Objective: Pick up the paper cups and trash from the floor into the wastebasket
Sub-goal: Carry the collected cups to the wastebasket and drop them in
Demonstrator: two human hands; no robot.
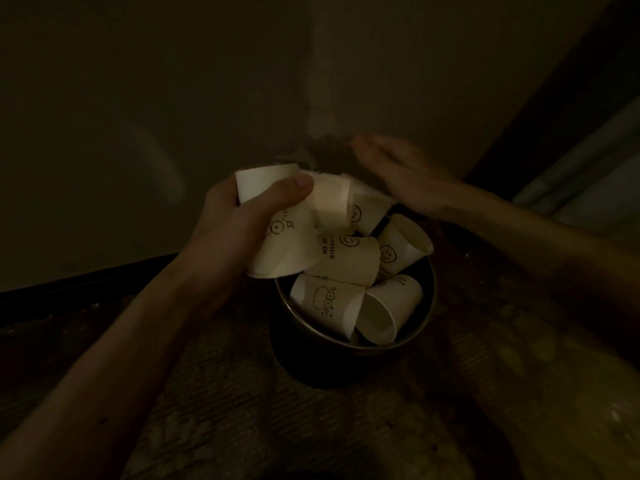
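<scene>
In a dim corner, a dark round wastebasket (420, 323) stands on the worn floor (242, 393), piled above its rim with white paper cups printed with smiley faces. Nearest the camera, two cups lie on their sides inside it: one with a bespectacled face (325, 303) and one showing its open mouth (384, 313). Behind them, more cups (349, 259) are heaped at angles.

Over the wastebasket's left edge, the left hand (228, 216) grips another paper cup (284, 244), base up and mouth down, with fingers curled behind it and the thumb pressed across its side. A second cup (329, 202) leans against that thumb; whether the hand also holds it cannot be told.

Farther back, the blurred right hand (405, 178) hovers above the heap, fingers stretched flat and together, holding nothing. Bare walls (138, 98) meet behind.
</scene>
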